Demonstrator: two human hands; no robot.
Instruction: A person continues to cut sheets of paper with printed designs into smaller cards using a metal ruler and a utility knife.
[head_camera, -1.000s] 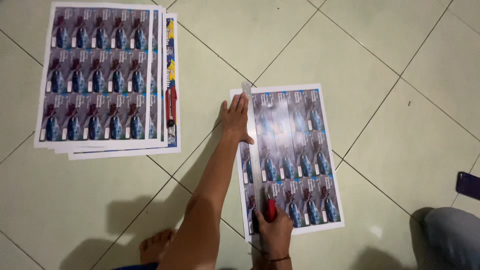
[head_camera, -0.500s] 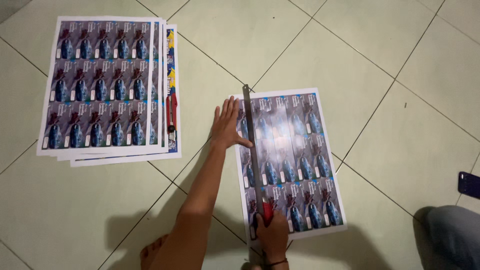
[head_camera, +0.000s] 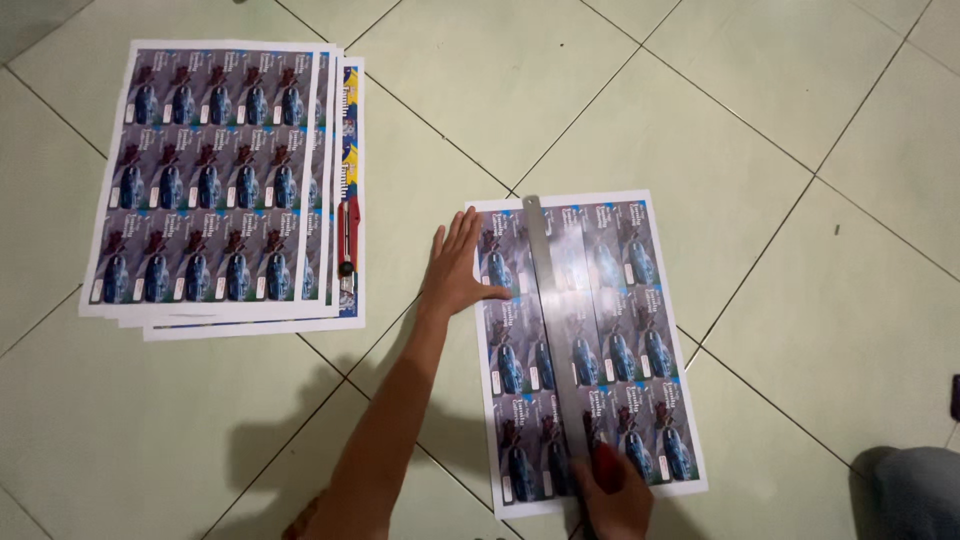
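Note:
A printed sheet (head_camera: 655, 330) with rows of blue picture labels lies on the tiled floor. A long metal ruler (head_camera: 553, 300) rests lengthwise on it, a little left of its middle. My left hand (head_camera: 455, 268) lies flat with fingers spread on the sheet's left edge, thumb pointing toward the ruler without touching it. My right hand (head_camera: 612, 497) is at the sheet's near end, closed around a small red cutter (head_camera: 603, 455) right by the ruler's lower end.
A stack of similar printed sheets (head_camera: 205, 180) lies at the left, with a second red cutter (head_camera: 347, 235) on its right margin. A knee in jeans (head_camera: 915, 490) shows at the bottom right, and a dark object (head_camera: 955, 398) at the right edge.
The ruler has shifted from the sheet's left edge toward its middle. My left hand has come off the ruler's top and now rests on the sheet's left edge.

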